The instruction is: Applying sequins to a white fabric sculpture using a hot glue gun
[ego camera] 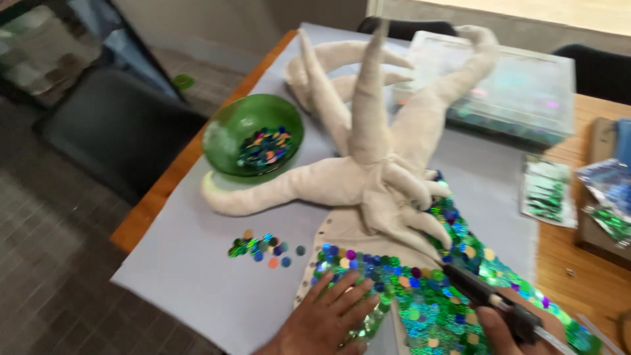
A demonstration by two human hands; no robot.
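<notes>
Nearest to the camera, the left hand lies flat with fingers spread on the sequin-covered fabric, pressing its edge and gripping nothing. The right hand is closed around a black glue gun, whose nozzle points up and left onto the green and blue sequins. This shiny part joins a cream stuffed fabric figure with many long tentacle-like arms, which lies just beyond both hands on a grey sheet over the wooden table.

At the right, small clear packets of green sequins lie flat on the table, and beside them is a crumpled foil-like bag. A clear plastic box with glittering contents stands behind the figure. At the left, a green glass bowl holds mixed coloured sequins, and one cream arm curves around it. A small heap of loose sequins lies on the sheet, left of the left hand.
</notes>
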